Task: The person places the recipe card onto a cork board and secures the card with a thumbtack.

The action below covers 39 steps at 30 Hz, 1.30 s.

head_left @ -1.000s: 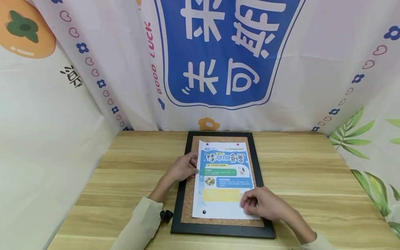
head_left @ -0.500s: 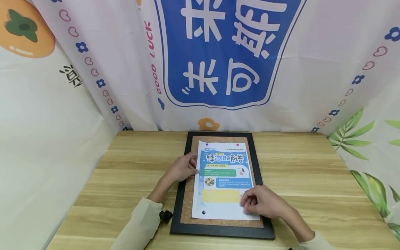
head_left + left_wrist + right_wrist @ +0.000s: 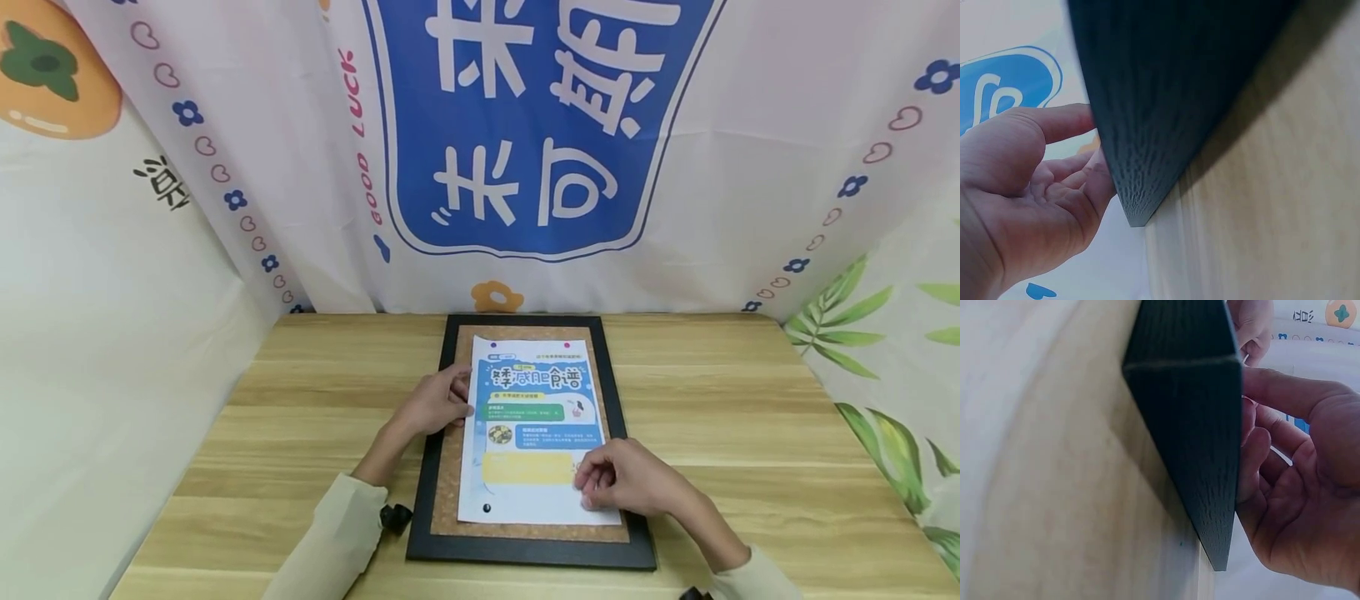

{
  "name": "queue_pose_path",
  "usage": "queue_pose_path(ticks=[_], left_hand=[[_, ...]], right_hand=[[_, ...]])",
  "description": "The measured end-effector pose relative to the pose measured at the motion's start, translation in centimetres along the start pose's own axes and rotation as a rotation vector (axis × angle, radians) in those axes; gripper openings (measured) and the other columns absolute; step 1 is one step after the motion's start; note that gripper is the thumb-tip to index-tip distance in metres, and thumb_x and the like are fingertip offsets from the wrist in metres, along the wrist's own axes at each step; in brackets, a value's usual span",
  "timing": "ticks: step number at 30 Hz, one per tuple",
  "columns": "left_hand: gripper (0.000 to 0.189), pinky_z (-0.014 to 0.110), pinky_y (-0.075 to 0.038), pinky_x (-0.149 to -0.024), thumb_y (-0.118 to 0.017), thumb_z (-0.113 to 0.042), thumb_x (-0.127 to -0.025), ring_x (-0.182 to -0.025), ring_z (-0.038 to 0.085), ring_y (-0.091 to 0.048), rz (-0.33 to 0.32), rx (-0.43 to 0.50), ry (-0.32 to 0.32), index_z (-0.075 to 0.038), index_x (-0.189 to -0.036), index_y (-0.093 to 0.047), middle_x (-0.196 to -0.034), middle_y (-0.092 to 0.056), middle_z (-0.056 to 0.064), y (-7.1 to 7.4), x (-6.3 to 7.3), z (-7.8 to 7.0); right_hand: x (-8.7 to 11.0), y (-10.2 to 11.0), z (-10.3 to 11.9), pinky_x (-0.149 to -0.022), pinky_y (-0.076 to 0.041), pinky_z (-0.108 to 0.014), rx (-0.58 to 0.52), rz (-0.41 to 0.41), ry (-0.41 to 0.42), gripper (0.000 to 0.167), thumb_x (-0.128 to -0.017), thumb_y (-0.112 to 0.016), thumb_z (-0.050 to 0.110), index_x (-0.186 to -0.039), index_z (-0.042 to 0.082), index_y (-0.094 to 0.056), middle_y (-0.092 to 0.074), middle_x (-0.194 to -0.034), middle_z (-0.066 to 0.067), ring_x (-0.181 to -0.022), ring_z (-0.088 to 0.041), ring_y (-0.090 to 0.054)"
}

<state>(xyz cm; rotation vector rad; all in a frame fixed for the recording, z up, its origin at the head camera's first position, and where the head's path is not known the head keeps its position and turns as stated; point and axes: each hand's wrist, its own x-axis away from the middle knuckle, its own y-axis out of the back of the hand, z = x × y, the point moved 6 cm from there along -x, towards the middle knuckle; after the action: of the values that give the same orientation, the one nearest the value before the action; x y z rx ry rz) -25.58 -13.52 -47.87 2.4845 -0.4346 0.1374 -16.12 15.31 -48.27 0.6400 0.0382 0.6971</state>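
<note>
A printed sheet [image 3: 540, 504] in blue, green and yellow lies on a cork board with a black frame [image 3: 532, 552]. A purple pin [image 3: 493, 344] and a pink pin [image 3: 567, 344] sit along its top, a black pin [image 3: 487, 507] at its lower left. My left hand [image 3: 435, 404] rests at the sheet's left edge, fingers loosely bent; in the left wrist view the frame's side hides its fingertips. Over the sheet's lower right is my right hand [image 3: 626, 479], thumb and fingers bent together; I cannot tell whether something small is between them.
The board lies on a wood-grain table [image 3: 720, 400], its far end near the back edge. Behind hangs a white cloth [image 3: 720, 192] with a blue printed shape. A black wrist device [image 3: 395, 518] sits at the left cuff.
The view shifts slightly. Both hands stay at the same places on the sheet, with the right hand's fingers moving only a little.
</note>
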Motion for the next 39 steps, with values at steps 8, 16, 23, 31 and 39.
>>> queue_pose_path(ticks=[8, 16, 23, 31, 39], left_hand=[[0.068, 0.028, -0.064, -0.067, -0.074, 0.005, -0.096, -0.077, 0.018, -0.069, 0.000, -0.010, -0.006, -0.003, -0.158, -0.047, -0.108, -0.067, 0.013, 0.02, 0.03, -0.05], [0.068, 0.029, -0.064, -0.066, -0.075, 0.006, -0.095, -0.077, 0.017, -0.069, -0.001, -0.007, -0.015, -0.001, -0.158, -0.048, -0.107, -0.067, 0.014, -0.04, 0.05, -0.08], [0.070, 0.029, -0.064, -0.066, -0.075, 0.007, -0.095, -0.078, 0.016, -0.070, 0.000, -0.005, -0.012, -0.002, -0.158, -0.047, -0.108, -0.067, 0.014, -0.07, 0.02, -0.02], [0.069, 0.029, -0.064, -0.067, -0.075, 0.007, -0.095, -0.079, 0.016, -0.070, -0.005, 0.002, -0.006, -0.001, -0.157, -0.047, -0.108, -0.067, 0.014, -0.02, 0.14, -0.14], [0.069, 0.029, -0.064, -0.066, -0.075, 0.007, -0.095, -0.079, 0.015, -0.071, 0.000, 0.003, -0.006, -0.001, -0.158, -0.047, -0.108, -0.067, 0.014, -0.06, 0.13, -0.21]], right_hand=[[-0.13, 0.12, 0.01, -0.066, -0.057, -0.019, -0.045, 0.012, 0.022, 0.010, -0.089, -0.087, 0.010, -0.095, 0.013, -0.080, -0.073, -0.083, 0.005, -0.073, -0.004, -0.063], [-0.28, 0.18, -0.08, -0.065, -0.055, -0.019, -0.049, 0.037, 0.025, 0.009, -0.089, -0.087, 0.011, -0.096, 0.014, -0.082, -0.073, -0.083, 0.005, -0.073, -0.004, -0.062], [-0.49, 0.27, 0.00, -0.065, -0.055, -0.019, -0.031, 0.057, 0.034, 0.009, -0.089, -0.087, 0.012, -0.096, 0.015, -0.083, -0.073, -0.082, 0.007, -0.073, -0.003, -0.062], [-0.63, 0.42, 0.57, -0.064, -0.054, -0.019, -0.016, 0.067, 0.026, 0.011, -0.088, -0.087, 0.008, -0.096, 0.014, -0.083, -0.072, -0.081, 0.007, -0.072, -0.003, -0.061], [-0.65, 0.05, 0.76, -0.063, -0.053, -0.019, -0.006, 0.039, -0.019, 0.015, -0.086, -0.085, 0.002, -0.092, 0.015, -0.081, -0.070, -0.079, 0.006, -0.071, -0.006, -0.061]])
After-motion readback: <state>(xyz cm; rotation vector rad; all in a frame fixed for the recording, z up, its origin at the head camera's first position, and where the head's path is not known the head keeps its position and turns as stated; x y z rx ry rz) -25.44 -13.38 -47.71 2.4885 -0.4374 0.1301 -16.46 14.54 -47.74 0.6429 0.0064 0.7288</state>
